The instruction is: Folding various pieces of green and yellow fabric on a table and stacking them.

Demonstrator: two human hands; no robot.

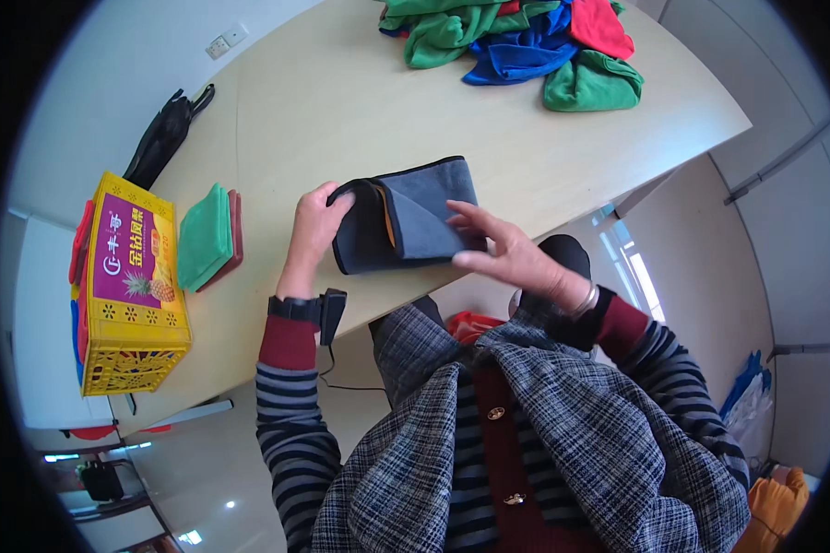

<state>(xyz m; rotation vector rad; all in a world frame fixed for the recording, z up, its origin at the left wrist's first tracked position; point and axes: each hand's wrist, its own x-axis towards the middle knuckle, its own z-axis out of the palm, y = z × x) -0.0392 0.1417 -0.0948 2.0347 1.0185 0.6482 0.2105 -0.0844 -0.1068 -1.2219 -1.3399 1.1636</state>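
Note:
A grey cloth (433, 217) with black edging lies folded on the table near its front edge. Its upper layer is partly lifted at the left, and a strip of orange shows inside the fold. My left hand (318, 226) is closed on the cloth's left edge, with thumb and fingers at its upper corner. Over the right end of the cloth is my right hand (512, 258), open with fingers apart and nothing held. Whether its fingertips touch the cloth I cannot tell.
Folded green cloths (205, 238) lie on a reddish-brown one (235, 244) at the left. Beside them stands a yellow crate (138, 355) holding coloured cloths. A black umbrella-like item (163, 138) lies behind. A heap of green, blue and red cloths (526, 51) sits at the far side.

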